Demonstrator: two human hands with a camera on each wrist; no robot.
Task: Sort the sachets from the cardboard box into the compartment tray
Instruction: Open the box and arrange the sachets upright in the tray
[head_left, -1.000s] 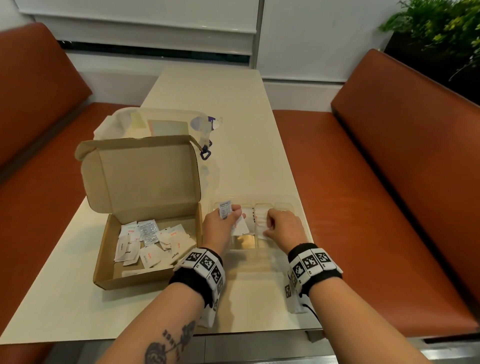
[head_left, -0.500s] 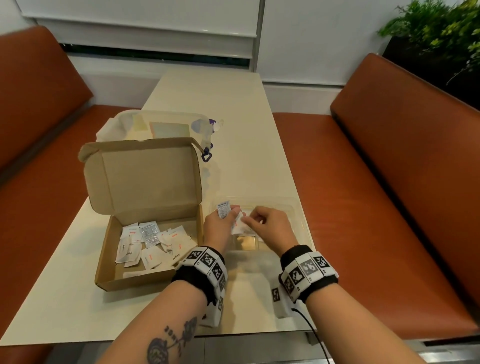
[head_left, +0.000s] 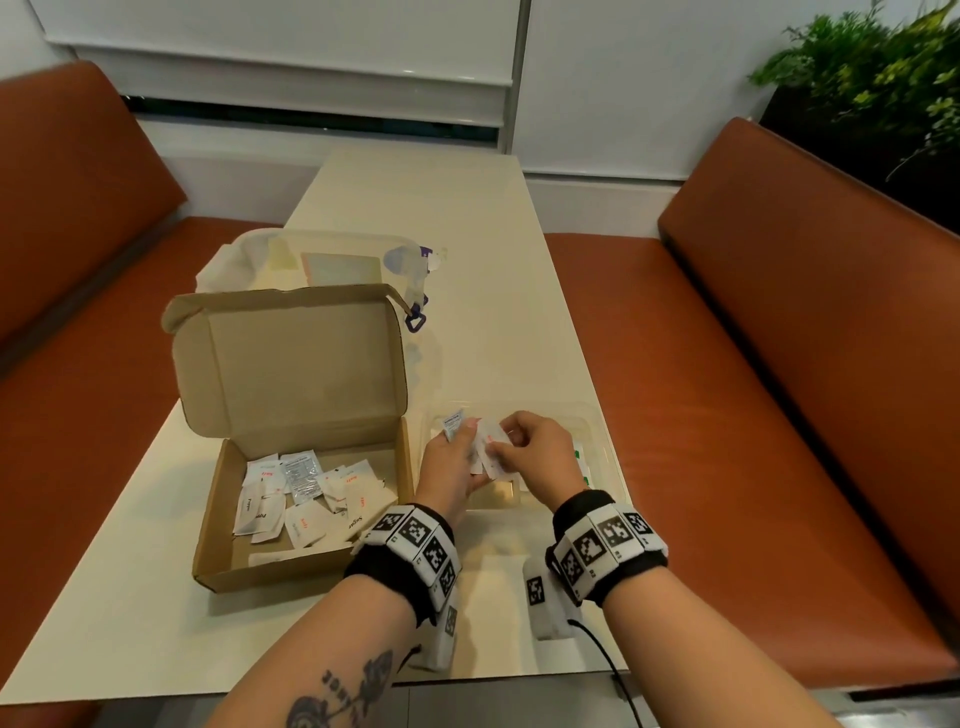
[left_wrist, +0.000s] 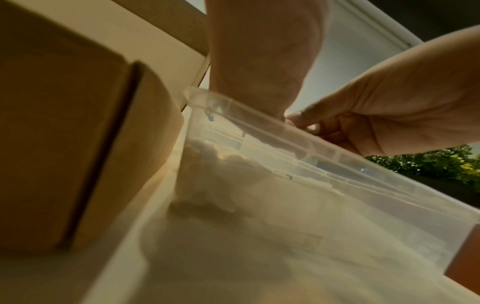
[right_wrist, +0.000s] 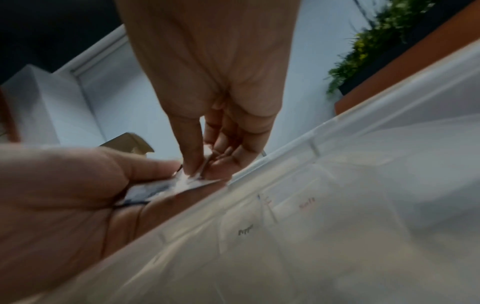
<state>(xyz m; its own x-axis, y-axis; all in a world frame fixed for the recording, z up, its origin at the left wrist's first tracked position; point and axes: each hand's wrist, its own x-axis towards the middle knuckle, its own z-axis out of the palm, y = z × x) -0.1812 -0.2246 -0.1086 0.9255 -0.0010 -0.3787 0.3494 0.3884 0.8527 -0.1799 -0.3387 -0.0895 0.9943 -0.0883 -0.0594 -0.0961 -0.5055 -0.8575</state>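
Observation:
An open cardboard box (head_left: 218, 519) on the table holds several white sachets (head_left: 306, 493). To its right stands a clear compartment tray (head_left: 597, 431), its rim (left_wrist: 285, 131) close in the left wrist view. Over the tray my left hand (head_left: 452, 462) holds a small bunch of sachets (head_left: 475, 441), one sticking up. My right hand (head_left: 530, 457) pinches one white sachet (right_wrist: 192, 179) out of that bunch, thumb and forefinger closed on it. Sachets lettered "Salt" (right_wrist: 307, 202) and "Pepper" lie in the tray.
A clear lidded plastic container (head_left: 322, 260) stands behind the box's raised lid (head_left: 291, 364). Orange bench seats (head_left: 727, 415) run along both sides of the table. A plant (head_left: 883, 78) is at the far right. The table's front edge is near my wrists.
My right hand has moved left from the tray's compartments to my left hand and taken hold of a sachet there. The left hand has stayed over the tray.

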